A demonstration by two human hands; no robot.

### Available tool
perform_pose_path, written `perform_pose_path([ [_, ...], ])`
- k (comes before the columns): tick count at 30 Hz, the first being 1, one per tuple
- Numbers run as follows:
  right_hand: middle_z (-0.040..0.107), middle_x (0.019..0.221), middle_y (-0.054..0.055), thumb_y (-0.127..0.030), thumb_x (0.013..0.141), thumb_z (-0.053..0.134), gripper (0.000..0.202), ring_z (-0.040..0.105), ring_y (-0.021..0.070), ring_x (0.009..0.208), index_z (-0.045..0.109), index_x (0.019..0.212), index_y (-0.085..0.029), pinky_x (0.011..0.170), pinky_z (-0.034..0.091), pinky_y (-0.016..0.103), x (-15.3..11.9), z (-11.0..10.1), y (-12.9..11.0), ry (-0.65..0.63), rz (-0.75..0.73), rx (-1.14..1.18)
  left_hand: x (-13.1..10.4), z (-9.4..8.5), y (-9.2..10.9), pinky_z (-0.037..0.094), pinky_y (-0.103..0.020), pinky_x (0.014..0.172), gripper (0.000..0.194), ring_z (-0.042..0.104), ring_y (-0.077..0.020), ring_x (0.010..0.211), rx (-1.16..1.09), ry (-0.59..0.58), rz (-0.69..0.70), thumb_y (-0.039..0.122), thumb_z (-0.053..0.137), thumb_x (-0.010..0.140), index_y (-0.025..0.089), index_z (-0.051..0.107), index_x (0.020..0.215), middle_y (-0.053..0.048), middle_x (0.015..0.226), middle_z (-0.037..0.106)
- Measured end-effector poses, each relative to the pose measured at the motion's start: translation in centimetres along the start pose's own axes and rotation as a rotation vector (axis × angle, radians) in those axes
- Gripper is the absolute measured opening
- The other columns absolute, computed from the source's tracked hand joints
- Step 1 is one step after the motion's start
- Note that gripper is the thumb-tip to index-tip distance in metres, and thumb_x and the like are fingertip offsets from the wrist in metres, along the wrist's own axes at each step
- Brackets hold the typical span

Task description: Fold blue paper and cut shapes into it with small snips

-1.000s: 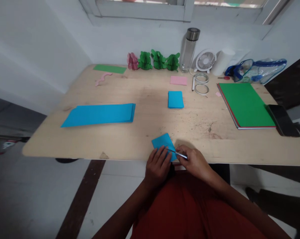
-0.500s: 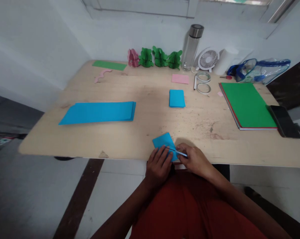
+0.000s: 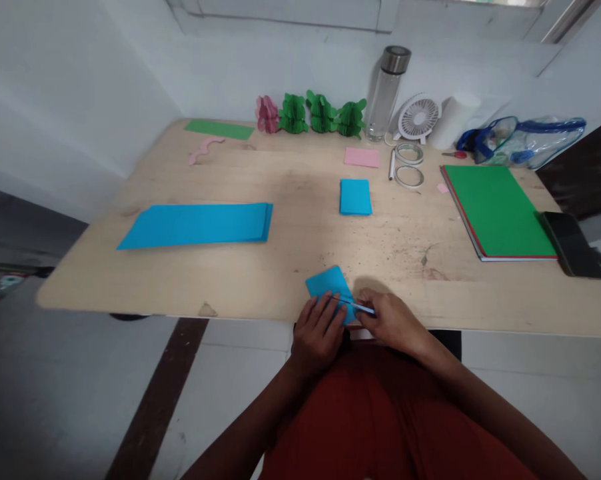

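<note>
A blue square of paper (image 3: 325, 280) lies turned at an angle at the front edge of the table. My left hand (image 3: 319, 330) rests flat on its lower left part, fingers stretched out and pressing it down. From the right, my right hand (image 3: 390, 320) is closed around a slim pen-like tool (image 3: 363, 308). Its thin dark end lies over the blue paper, close to my left fingertips; the exact kind of tool is too small to tell. Farther back sits a small stack of blue squares (image 3: 355, 197).
Long blue paper strips (image 3: 195, 225) lie at left. Green and pink paper shapes (image 3: 294, 115), a glass bottle (image 3: 384, 97) and a small fan (image 3: 419, 118) line the wall. Tape rolls (image 3: 409, 177) lie before the fan. Green sheets (image 3: 500, 213) and a phone (image 3: 573, 245) are at right.
Almost nothing differs. Both hands, the blue paper and the tool keep nearly the same place; the view has shifted very slightly.
</note>
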State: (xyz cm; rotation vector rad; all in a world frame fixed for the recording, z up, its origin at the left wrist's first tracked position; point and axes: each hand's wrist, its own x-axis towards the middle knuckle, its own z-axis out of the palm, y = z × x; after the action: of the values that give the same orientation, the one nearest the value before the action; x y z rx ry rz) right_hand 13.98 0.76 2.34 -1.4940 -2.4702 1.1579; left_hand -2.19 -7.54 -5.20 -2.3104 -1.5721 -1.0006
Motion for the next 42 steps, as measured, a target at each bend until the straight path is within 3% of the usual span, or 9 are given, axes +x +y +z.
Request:
perform_pose_path([
  [12,0.069,0.08,0.006,-0.02,0.083,0.051,0.011,0.06,0.0174,0.069,0.062,0.086,-0.02,0.059,0.035,0.026,-0.3,0.6,0.6,0.072,-0.017,-0.159,-0.3,0.2,-0.2,0.04,-0.046,0.103,0.028,0.047,-0.0274,0.126,0.04,-0.004,0.046,0.014,0.055,0.084,0.011,0.059,0.111,-0.017,0.121,0.061],
  [17,0.068,0.071,0.004,-0.038,0.086,0.047,0.024,0.061,0.0186,0.062,0.064,0.087,-0.021,0.057,0.041,0.027,-1.1,-1.8,4.1,0.321,0.112,-0.064,-0.4,-0.2,-0.3,0.039,-0.046,0.104,0.032,0.045,-0.0259,0.128,0.032,-0.049,0.029,0.014,0.053,0.085,0.013,0.057,0.117,-0.015,0.126,0.058],
  [21,0.071,0.092,0.007,-0.045,0.082,0.051,0.044,0.067,0.0233,0.082,0.057,0.118,-0.02,0.069,0.049,0.032,-2.3,-3.8,6.8,0.598,0.155,0.063,-0.1,-1.1,-0.4,0.041,-0.045,0.102,0.033,0.047,-0.0244,0.126,-0.035,-0.061,0.023,0.012,0.048,0.087,0.014,0.055,0.119,-0.014,0.124,0.06],
  [26,0.068,0.111,0.009,-0.047,0.082,0.053,0.042,0.062,0.0254,0.104,0.063,0.111,-0.019,0.09,0.048,0.039,-3.7,-3.0,7.1,0.684,0.121,0.286,2.3,-1.4,1.7,0.045,-0.043,0.097,0.032,0.053,-0.0226,0.119,-0.067,0.054,-0.159,0.01,0.047,0.087,0.015,0.055,0.117,-0.012,0.118,0.063],
  [29,0.065,0.118,0.009,-0.047,0.083,0.052,0.04,0.057,0.0261,0.114,0.064,0.11,-0.02,0.098,0.043,0.042,-4.7,-2.2,6.8,0.744,0.097,0.373,4.3,-1.1,3.4,0.044,-0.044,0.098,0.041,0.048,-0.0257,0.124,-0.143,0.015,-0.179,0.026,0.048,0.089,0.011,0.049,0.126,-0.016,0.125,0.058],
  [32,0.066,0.117,0.009,-0.045,0.084,0.052,0.038,0.057,0.0262,0.114,0.064,0.11,-0.02,0.097,0.044,0.043,-5.6,-1.8,7.0,0.718,0.098,0.396,5.6,-1.1,3.5,0.037,-0.05,0.103,0.047,0.039,-0.0288,0.131,-0.152,-0.068,-0.125,0.035,0.047,0.089,0.011,0.047,0.129,-0.016,0.134,0.051],
  [35,0.069,0.111,0.009,-0.044,0.086,0.05,0.037,0.061,0.0263,0.108,0.065,0.109,-0.02,0.091,0.049,0.04,-6.1,-1.5,7.3,0.638,0.115,0.386,6.1,-1.1,1.7,0.03,-0.053,0.106,0.04,0.035,-0.0296,0.133,-0.057,-0.177,-0.071,0.03,0.044,0.09,0.015,0.051,0.126,-0.013,0.139,0.046],
  [38,0.068,0.113,0.008,-0.044,0.087,0.048,0.037,0.061,0.026,0.109,0.064,0.11,-0.02,0.089,0.05,0.037,-6.1,-1.0,7.1,0.566,0.11,0.379,6.3,-0.6,-0.2,0.032,-0.051,0.104,0.041,0.035,-0.0305,0.132,0.003,-0.34,0.052,0.033,0.047,0.089,0.018,0.052,0.127,-0.012,0.141,0.044],
  [42,0.069,0.112,0.007,-0.045,0.089,0.045,0.037,0.063,0.0254,0.104,0.064,0.11,-0.021,0.085,0.051,0.036,-6.2,-0.9,6.2,0.491,0.067,0.354,6.5,-0.2,-1.0,0.037,-0.049,0.1,0.04,0.041,-0.0301,0.128,0.049,-0.435,0.093,0.032,0.047,0.089,0.021,0.052,0.127,-0.011,0.138,0.047],
])
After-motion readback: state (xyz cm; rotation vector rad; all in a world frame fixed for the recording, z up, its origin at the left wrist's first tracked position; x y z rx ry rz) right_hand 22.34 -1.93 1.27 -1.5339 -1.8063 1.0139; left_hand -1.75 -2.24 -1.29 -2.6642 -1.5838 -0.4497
